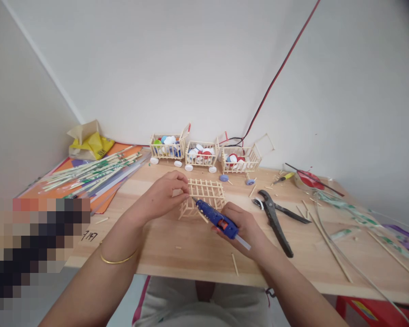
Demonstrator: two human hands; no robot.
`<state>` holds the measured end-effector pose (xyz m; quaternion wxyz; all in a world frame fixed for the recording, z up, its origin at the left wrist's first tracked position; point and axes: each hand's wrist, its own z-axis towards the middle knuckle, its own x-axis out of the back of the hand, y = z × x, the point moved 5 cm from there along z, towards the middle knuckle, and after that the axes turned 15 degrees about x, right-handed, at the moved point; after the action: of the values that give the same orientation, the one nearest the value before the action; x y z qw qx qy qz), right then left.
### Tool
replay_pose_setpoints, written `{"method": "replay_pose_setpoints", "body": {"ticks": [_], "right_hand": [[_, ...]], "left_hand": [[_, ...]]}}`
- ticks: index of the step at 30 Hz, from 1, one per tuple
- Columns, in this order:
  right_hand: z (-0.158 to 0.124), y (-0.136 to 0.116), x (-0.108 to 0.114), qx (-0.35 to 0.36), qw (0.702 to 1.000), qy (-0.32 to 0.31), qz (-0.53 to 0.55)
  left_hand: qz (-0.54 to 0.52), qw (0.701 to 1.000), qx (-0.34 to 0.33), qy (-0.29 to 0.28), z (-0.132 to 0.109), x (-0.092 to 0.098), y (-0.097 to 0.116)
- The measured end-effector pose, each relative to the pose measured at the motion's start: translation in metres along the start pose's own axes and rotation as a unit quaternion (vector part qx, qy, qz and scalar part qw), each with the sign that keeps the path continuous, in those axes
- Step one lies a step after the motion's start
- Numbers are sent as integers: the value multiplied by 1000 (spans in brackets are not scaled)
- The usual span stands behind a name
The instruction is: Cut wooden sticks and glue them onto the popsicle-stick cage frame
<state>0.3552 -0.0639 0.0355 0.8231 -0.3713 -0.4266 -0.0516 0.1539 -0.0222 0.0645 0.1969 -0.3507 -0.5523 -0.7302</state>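
A small basket frame of pale wooden sticks [207,190] rests on the table in front of me, its lattice side facing up. My left hand [165,196] is closed at the frame's left edge, gripping it there, though the fingertips are partly hidden. In my right hand [243,223] is a blue glue gun [211,214], with a clear glue stick poking out of its back end. The gun's nozzle reaches the left part of the lattice, close to my left fingers. A loose stick, partly covered, shows beneath the gun.
Three stick carts [168,147] filled with bottle caps stand along the wall. Black-handled pliers [274,222] lie to the right, near a yellow-handled cutter [283,177] and a red tape roll [308,180]. Bundled sticks [95,170] cover the left side. A cable [354,268] crosses the right edge.
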Motion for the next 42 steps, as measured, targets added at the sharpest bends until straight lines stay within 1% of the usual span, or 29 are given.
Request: {"method": "replay_pose_setpoints", "body": {"ticks": [8, 13, 17, 19, 21, 23, 24, 26, 27, 28, 30, 32, 35, 37, 38, 39, 41, 42], "right_hand": [[-3, 2, -1, -5, 1000, 3, 8], [-3, 0, 2, -1, 1000, 10, -6], [-11, -2, 13, 4, 999, 47, -27], [-18, 0, 23, 7, 997, 59, -40], [-28, 8, 36, 1, 994, 77, -79], [-39, 20, 53, -19, 984, 113, -139], [-44, 29, 58, -40, 979, 111, -164], [-55, 49, 65, -114, 966, 96, -212], [-60, 58, 66, -149, 961, 76, -223], [-64, 66, 65, -173, 956, 55, -230], [-69, 75, 59, -189, 955, 20, -226], [-70, 76, 54, -183, 960, -15, -211], [-69, 68, 53, -169, 960, -67, -214], [-62, 56, 59, -149, 957, -71, -238], [-56, 49, 63, -131, 960, -58, -243], [-47, 41, 65, -95, 967, -38, -235], [-26, 26, 69, -25, 980, 32, -196], [-15, 22, 69, -5, 983, 63, -173]], "left_hand": [[0, 1000, -1, -1, 0, -1, -1], [-1, 1000, -7, 2, -2, 0, 0], [4, 1000, -3, 3, -1, 0, 0], [7, 1000, -1, 4, -1, 0, 0], [12, 1000, -4, 6, -1, 0, 0], [18, 1000, -9, 10, -1, 0, -1], [23, 1000, -12, 10, -1, -1, -1], [31, 999, -16, 11, 0, -1, -2], [35, 999, -17, 11, 0, -2, -2], [37, 999, -18, 12, 1, -2, -3], [38, 999, -18, 10, 2, -2, -5], [37, 999, -17, 9, 3, -3, -8], [36, 999, -20, 15, 3, -2, -8], [37, 999, -25, 16, 4, -2, -8], [37, 999, -26, 17, 4, -2, -7], [36, 999, -27, 16, 4, -2, -7], [35, 999, -26, 16, 5, -2, -7], [36, 999, -25, 16, 4, -1, -8]]}}
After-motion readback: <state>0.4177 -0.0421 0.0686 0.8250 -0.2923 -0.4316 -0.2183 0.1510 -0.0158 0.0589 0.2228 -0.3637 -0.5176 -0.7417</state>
